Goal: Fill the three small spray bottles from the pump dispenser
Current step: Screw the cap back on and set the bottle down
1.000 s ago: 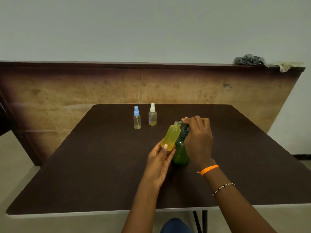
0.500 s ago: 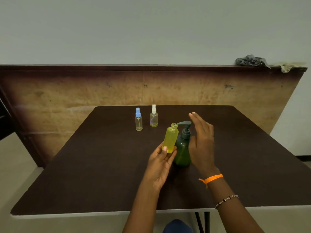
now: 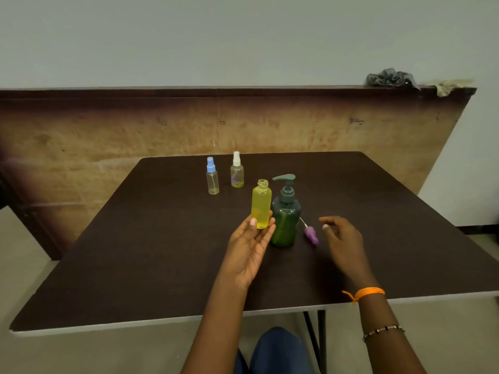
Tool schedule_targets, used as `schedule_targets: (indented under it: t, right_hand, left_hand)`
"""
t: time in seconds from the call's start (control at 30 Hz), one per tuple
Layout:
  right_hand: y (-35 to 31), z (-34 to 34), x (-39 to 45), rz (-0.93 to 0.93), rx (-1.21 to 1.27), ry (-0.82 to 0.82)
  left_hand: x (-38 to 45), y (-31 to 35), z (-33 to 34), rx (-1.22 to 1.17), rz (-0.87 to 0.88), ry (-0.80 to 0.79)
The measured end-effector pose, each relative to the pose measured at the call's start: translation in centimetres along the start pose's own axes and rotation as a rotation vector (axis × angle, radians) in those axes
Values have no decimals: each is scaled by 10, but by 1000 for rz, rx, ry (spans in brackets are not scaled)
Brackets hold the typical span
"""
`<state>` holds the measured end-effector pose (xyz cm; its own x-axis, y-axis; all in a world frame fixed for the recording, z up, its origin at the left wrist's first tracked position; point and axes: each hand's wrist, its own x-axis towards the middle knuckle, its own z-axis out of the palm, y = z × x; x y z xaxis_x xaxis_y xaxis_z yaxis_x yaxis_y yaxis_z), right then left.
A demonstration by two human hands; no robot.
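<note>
Leftmost, two capped spray bottles, blue-topped (image 3: 212, 176) and white-topped (image 3: 237, 170), are stood behind the pump dispenser (image 3: 285, 212). Beside the dispenser's left, an uncapped yellow bottle (image 3: 261, 204) is gripped upright by the left hand (image 3: 249, 247). To its right a purple sprayer cap (image 3: 310, 234) lies on the surface (image 3: 135, 238), with the right hand (image 3: 344, 242) held loose and empty.

Translucent glossy plastic bottle (image 3: 261, 205); matt dark table (image 3: 162, 238).
</note>
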<state>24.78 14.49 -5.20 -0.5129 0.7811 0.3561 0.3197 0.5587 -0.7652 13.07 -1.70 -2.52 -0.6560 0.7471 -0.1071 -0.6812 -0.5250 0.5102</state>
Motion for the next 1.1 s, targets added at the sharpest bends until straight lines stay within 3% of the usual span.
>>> schedule_targets:
  t: [0.17, 0.3, 0.5, 0.63, 0.83, 1.1]
  right_hand:
    - [5, 23, -2, 18, -150, -52]
    - [6, 35, -3, 18, -193, 17]
    - [-9, 18, 10, 9, 82, 212]
    - [-44, -15, 21, -175, 259, 325]
    - [-82, -41, 32, -538, 234, 173]
    - [-102, -39, 45, -705, 101, 113]
  left_hand:
    - [-1, 1, -1, 8, 3, 0]
    - [-1, 3, -1, 9, 11, 15]
    - [-2, 6, -2, 17, 11, 44]
    - [-1, 6, -1, 26, 6, 45]
    - [-3, 8, 2, 52, 21, 23]
    - [-5, 12, 1, 72, 38, 17]
